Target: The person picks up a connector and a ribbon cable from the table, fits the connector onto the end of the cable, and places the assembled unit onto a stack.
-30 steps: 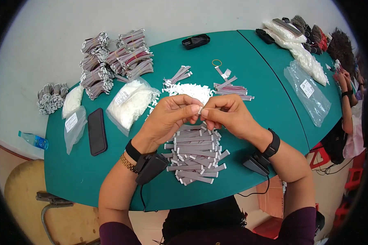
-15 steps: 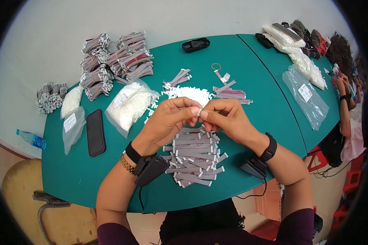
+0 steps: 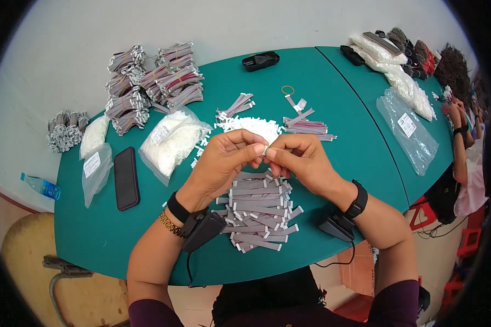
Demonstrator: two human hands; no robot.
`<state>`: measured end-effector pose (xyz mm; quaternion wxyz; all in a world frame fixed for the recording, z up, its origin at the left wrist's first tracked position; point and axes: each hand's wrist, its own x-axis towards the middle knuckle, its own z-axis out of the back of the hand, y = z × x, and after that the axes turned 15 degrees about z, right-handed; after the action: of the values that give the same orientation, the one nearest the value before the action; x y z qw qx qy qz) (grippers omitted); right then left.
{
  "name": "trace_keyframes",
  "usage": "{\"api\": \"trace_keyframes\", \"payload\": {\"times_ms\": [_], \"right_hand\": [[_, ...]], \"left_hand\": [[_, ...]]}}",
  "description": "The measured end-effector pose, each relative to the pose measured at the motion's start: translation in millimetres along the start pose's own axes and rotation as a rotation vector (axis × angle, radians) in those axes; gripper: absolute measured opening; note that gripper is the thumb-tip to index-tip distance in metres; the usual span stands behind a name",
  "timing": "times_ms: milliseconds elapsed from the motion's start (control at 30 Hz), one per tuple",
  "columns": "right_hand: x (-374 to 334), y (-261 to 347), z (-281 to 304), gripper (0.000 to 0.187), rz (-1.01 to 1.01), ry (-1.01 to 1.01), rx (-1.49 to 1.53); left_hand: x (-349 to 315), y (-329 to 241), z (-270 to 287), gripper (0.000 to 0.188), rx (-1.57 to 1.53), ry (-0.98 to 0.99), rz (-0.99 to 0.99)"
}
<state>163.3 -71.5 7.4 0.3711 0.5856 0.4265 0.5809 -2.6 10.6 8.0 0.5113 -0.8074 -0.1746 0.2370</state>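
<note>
My left hand (image 3: 226, 161) and my right hand (image 3: 297, 158) meet above the green table (image 3: 333, 92), fingertips pinched together on a small white connector (image 3: 265, 150) at the end of a grey ribbon cable, mostly hidden by my fingers. Under my hands lies a pile of finished grey ribbon cables with white ends (image 3: 259, 210). Just beyond my fingers sits a heap of loose white connectors (image 3: 251, 126). More bare grey ribbon strips (image 3: 305, 126) lie to the right of that heap.
A black phone (image 3: 126, 177) and clear bags of white parts (image 3: 172, 140) lie at left. Bundled ribbon cables (image 3: 147, 87) are stacked at the far left. Another person's hands (image 3: 457, 111) work at the right edge. A water bottle (image 3: 41, 186) lies at left.
Both hands stayed together over the cable pile, with only small finger movements on the connector. Nothing else on the table moved.
</note>
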Motion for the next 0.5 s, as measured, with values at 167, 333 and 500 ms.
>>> {"api": "trace_keyframes", "payload": {"times_ms": [167, 333, 500], "right_hand": [[0.0, -1.2, 0.8, 0.016, -0.01, -0.008, 0.005], [0.5, -1.5, 1.3, 0.016, -0.009, -0.011, 0.001], [-1.3, -2.1, -0.5, 0.016, 0.012, -0.013, -0.051]], "left_hand": [[1.9, 1.3, 1.6, 0.014, 0.076, -0.02, -0.044], [1.9, 0.4, -0.3, 0.014, 0.204, -0.079, -0.118], [1.8, 1.9, 2.3, 0.014, 0.157, -0.05, -0.057]]}}
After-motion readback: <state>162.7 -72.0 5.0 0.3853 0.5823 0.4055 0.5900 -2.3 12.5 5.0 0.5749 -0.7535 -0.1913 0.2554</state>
